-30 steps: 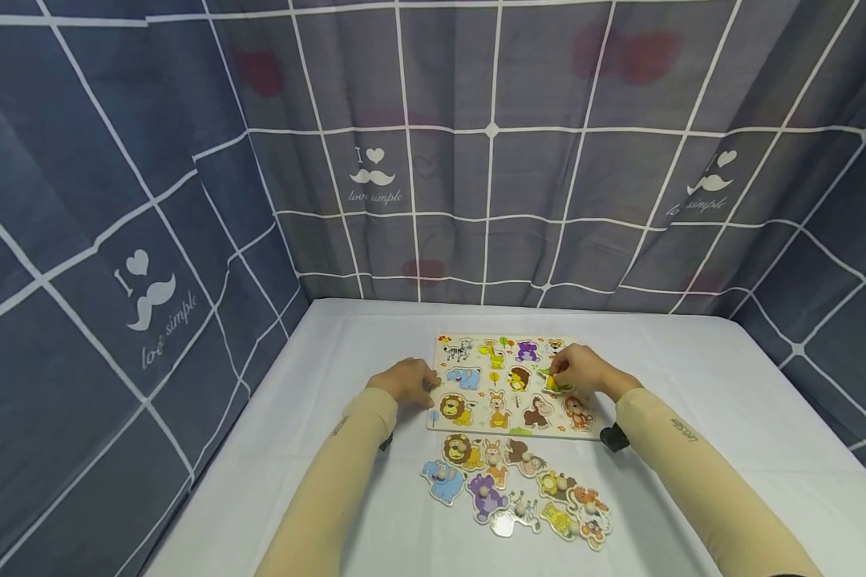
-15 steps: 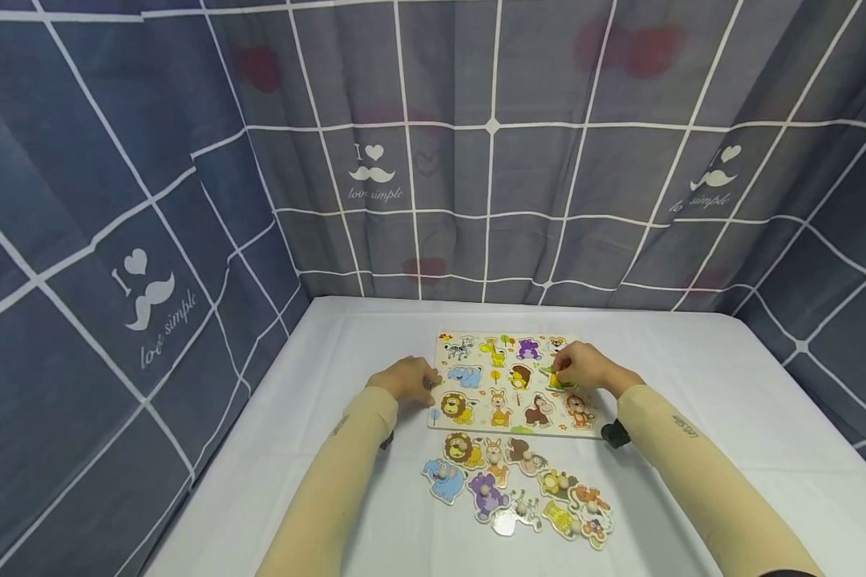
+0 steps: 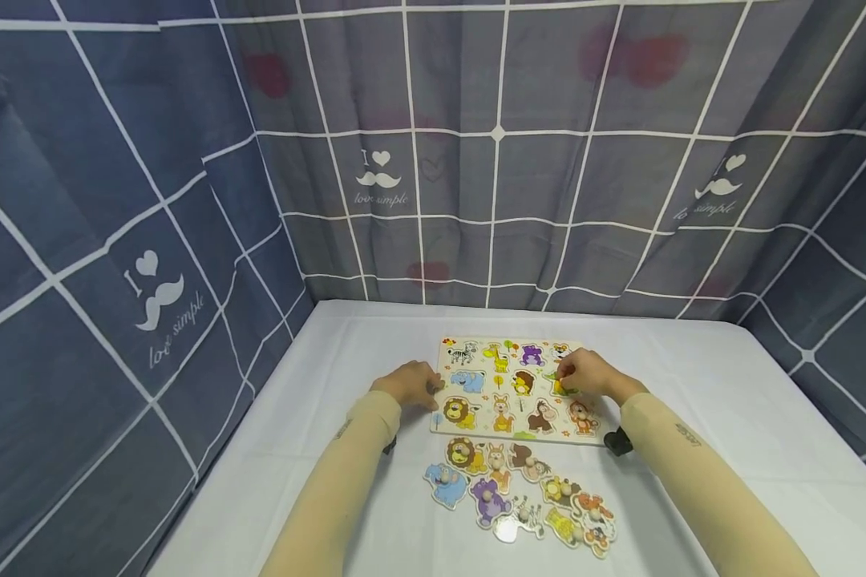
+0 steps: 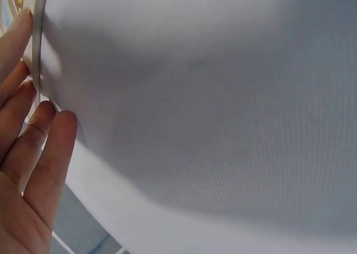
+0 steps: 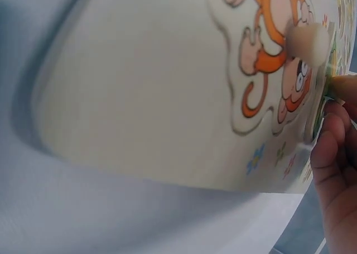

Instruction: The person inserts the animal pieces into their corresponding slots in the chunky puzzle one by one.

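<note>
A wooden animal puzzle board [image 3: 476, 433] lies flat on the white table. My left hand [image 3: 407, 383] rests at its left edge; in the left wrist view the thumb [image 4: 17, 39] lies over the edge and the other fingers stretch alongside it. At the board's right side my right hand [image 3: 588, 375] pinches a green and yellow puzzle piece [image 3: 557, 386] over the middle row, mostly covered by the fingers. In the right wrist view that piece [image 5: 329, 70] stands close to the board's face. Beside it a monkey piece [image 5: 273, 58] with a pale knob sits in the board.
In front of the board lie several loose knobbed pieces, among them a lion [image 3: 463, 455], an elephant [image 3: 446, 486], a purple hippo [image 3: 487, 503] and a zebra [image 3: 527, 515]. Grey checked curtains [image 3: 455, 176] hang behind and beside the white table [image 3: 368, 328].
The head view has shifted slightly. My left hand stays at the board's edge, and my right hand stays over the same spot with the green and yellow piece, making only small movements.
</note>
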